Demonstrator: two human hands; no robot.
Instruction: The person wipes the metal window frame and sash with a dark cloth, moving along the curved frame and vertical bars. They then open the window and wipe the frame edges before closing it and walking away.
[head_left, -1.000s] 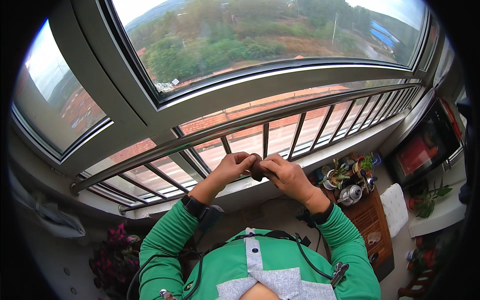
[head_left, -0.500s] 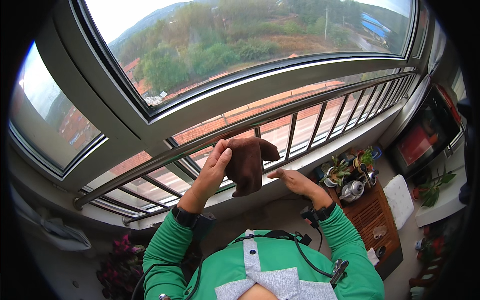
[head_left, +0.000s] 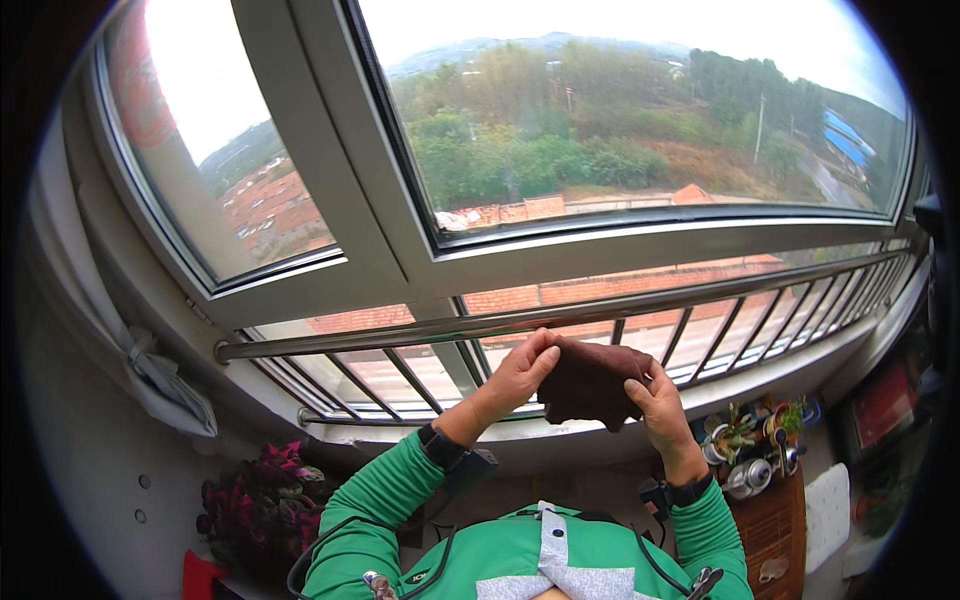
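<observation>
A dark brown cloth [head_left: 592, 384] hangs spread between my two hands, in front of the window railing. My left hand [head_left: 522, 374] pinches its upper left corner between thumb and fingers. Over at the right edge, my right hand [head_left: 660, 405] grips the cloth, thumb on the near side. The cloth's lower edge droops in uneven folds. Behind it runs the metal handrail [head_left: 480, 328], close to my left fingertips; whether they touch it I cannot tell.
A large framed window [head_left: 660, 235] rises beyond the railing. A pink-leaved plant [head_left: 265, 505] stands lower left, near a tied grey curtain [head_left: 165, 375]. At the lower right, a wooden tea table [head_left: 768, 525] bears a metal kettle [head_left: 748, 479] and potted plants.
My right hand, open and apart from the cloth before, has taken hold of its right side. The cloth is now stretched sideways. The view has turned left and up.
</observation>
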